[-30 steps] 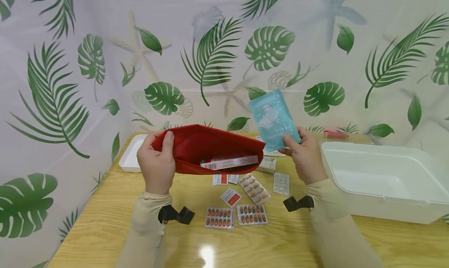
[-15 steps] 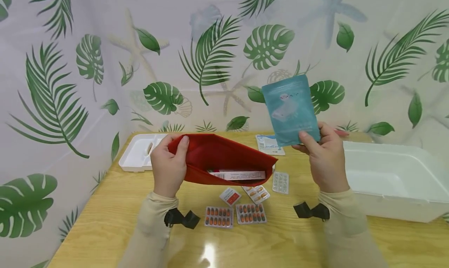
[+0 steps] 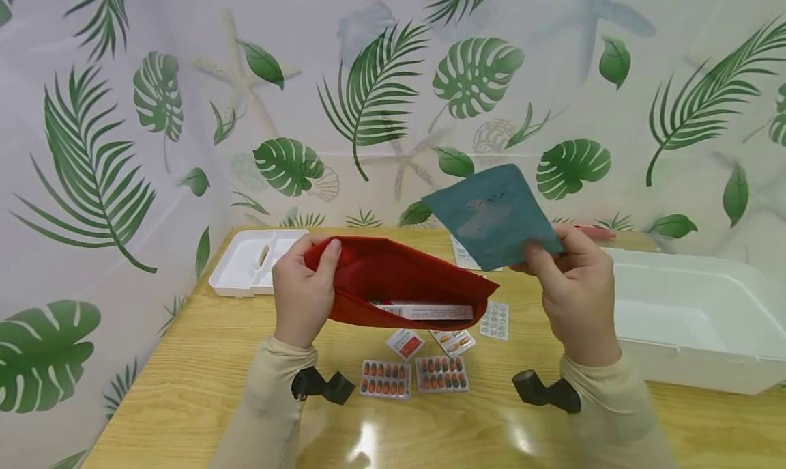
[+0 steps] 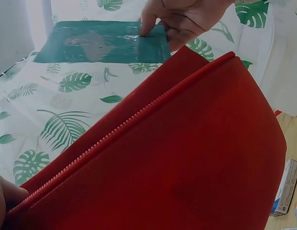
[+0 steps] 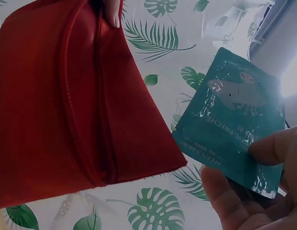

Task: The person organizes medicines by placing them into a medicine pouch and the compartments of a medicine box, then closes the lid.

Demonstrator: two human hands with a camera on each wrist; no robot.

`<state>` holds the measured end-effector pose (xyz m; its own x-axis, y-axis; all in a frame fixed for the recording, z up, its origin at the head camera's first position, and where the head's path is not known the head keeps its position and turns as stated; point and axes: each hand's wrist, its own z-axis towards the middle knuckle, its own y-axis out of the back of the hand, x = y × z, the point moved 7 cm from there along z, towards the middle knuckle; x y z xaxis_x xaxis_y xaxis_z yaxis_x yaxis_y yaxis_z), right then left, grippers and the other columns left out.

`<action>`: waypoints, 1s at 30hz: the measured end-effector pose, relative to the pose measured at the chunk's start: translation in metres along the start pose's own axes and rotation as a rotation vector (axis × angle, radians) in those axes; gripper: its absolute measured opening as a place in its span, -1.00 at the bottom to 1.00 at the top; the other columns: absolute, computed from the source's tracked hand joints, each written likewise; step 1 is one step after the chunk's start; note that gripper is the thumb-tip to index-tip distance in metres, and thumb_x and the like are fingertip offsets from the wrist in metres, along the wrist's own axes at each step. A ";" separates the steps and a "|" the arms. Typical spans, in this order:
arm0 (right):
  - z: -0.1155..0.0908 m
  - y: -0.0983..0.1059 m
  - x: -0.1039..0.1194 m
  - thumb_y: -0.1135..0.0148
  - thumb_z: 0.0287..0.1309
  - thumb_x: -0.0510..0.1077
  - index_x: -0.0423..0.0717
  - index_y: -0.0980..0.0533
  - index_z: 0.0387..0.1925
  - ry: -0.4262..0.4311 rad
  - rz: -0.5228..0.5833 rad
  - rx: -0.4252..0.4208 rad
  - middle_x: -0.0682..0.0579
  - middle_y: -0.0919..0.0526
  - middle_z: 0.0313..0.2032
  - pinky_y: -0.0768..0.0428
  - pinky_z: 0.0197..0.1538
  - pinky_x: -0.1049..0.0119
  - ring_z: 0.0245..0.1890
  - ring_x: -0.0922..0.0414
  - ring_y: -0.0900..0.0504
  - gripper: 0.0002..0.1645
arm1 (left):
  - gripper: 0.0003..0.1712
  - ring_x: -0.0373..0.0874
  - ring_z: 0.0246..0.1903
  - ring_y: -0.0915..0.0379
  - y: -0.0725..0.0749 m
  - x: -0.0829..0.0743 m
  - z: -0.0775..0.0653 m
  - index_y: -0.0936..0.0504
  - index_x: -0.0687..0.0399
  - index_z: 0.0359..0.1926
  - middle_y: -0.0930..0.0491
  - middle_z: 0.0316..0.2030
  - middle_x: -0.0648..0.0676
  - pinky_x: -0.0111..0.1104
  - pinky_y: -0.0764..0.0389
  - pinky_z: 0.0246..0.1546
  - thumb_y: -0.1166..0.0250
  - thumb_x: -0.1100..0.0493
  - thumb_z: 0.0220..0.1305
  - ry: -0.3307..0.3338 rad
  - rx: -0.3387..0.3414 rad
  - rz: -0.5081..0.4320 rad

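My left hand (image 3: pixel 305 293) grips the left end of a red zippered pouch (image 3: pixel 393 267), its mouth gaping toward me. A white printed box (image 3: pixel 436 312) lies inside along the bottom of the pouch. In my right hand (image 3: pixel 580 291) a teal patch packet (image 3: pixel 491 216) is pinched by its lower right corner, thumb on the front. The packet tilts left, its corner up and behind the pouch's right end. The right wrist view shows the packet (image 5: pixel 230 120) beside the pouch's pointed corner (image 5: pixel 153 153), outside the opening.
Two blister packs of orange-and-dark capsules (image 3: pixel 385 379) lie on the wooden table (image 3: pixel 184 387). Behind them are a small white-and-red packet (image 3: pixel 405 345), yellow capsules (image 3: pixel 453 341) and a clear blister pack (image 3: pixel 495 320). A white bin (image 3: pixel 694 319) stands right, a white tray (image 3: pixel 236 267) back left.
The teal packet rose and swung right, then came back left and lower, tipping over leftward. The pouch shifted right and slightly down, still in my left hand.
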<state>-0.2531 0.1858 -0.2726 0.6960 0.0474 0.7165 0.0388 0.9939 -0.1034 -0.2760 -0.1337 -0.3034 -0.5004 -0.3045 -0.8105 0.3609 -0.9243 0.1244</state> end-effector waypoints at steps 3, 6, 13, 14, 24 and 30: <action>-0.007 -0.010 0.005 -0.15 0.12 -0.53 -0.52 -0.54 -0.23 0.076 -0.089 0.057 -0.05 -0.67 -0.33 -0.65 -0.29 0.39 -0.43 0.18 -0.70 -0.84 | -0.78 -0.07 -0.41 -0.59 -0.002 -0.001 -0.002 -0.65 0.21 -0.27 -0.68 -0.35 0.13 -0.37 -0.64 -0.43 -0.25 0.11 0.32 -0.020 0.009 -0.003; -0.012 -0.020 0.012 -0.19 0.01 -0.59 -0.47 -0.58 -0.30 0.174 -0.214 0.107 -0.06 -0.67 -0.39 -0.62 -0.38 0.50 -0.49 0.24 -0.66 -0.82 | -0.77 -0.08 -0.45 -0.57 -0.003 -0.003 -0.003 -0.65 0.22 -0.29 -0.67 -0.39 0.14 -0.41 -0.61 -0.47 -0.26 0.11 0.32 -0.045 0.013 -0.022; -0.017 -0.029 0.028 -0.25 -0.09 -0.60 -0.41 -0.62 -0.37 0.305 -0.294 0.097 -0.05 -0.69 -0.44 -0.62 -0.35 0.50 -0.49 0.27 -0.64 -0.80 | -0.78 -0.11 -0.49 -0.54 -0.002 -0.005 -0.003 -0.65 0.22 -0.29 -0.66 -0.42 0.12 -0.43 -0.58 -0.51 -0.25 0.12 0.32 -0.080 -0.009 -0.009; -0.018 -0.030 0.030 -0.25 -0.10 -0.61 -0.42 -0.62 -0.38 0.310 -0.281 0.093 -0.04 -0.69 -0.44 -0.63 -0.34 0.48 -0.48 0.27 -0.64 -0.80 | -0.78 -0.12 -0.49 -0.55 -0.002 -0.005 -0.003 -0.65 0.22 -0.29 -0.66 -0.41 0.12 -0.42 -0.59 -0.50 -0.25 0.12 0.32 -0.081 -0.010 -0.004; -0.026 -0.058 0.021 -0.27 -0.10 -0.49 -0.18 -0.66 -0.35 0.441 -0.586 0.250 0.01 -0.71 -0.36 -0.63 -0.41 0.42 -0.38 0.18 -0.66 -0.74 | -0.77 -0.12 -0.43 -0.58 -0.001 -0.006 -0.005 -0.64 0.21 -0.28 -0.68 -0.38 0.10 -0.34 -0.64 -0.46 -0.24 0.11 0.33 -0.082 -0.010 0.013; -0.034 -0.072 0.013 -0.21 0.01 -0.34 -0.09 -0.65 -0.35 0.526 -0.870 0.349 0.01 -0.73 -0.35 -0.65 -0.37 0.16 -0.37 0.08 -0.70 -0.83 | -0.77 -0.10 -0.41 -0.62 -0.001 -0.008 -0.003 -0.64 0.23 -0.27 -0.69 -0.36 0.11 -0.37 -0.64 -0.44 -0.24 0.11 0.33 -0.100 -0.018 0.018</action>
<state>-0.2227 0.1118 -0.2793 0.7527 -0.6561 0.0537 0.5208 0.6434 0.5610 -0.2699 -0.1292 -0.2987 -0.5696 -0.3433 -0.7468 0.3840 -0.9145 0.1275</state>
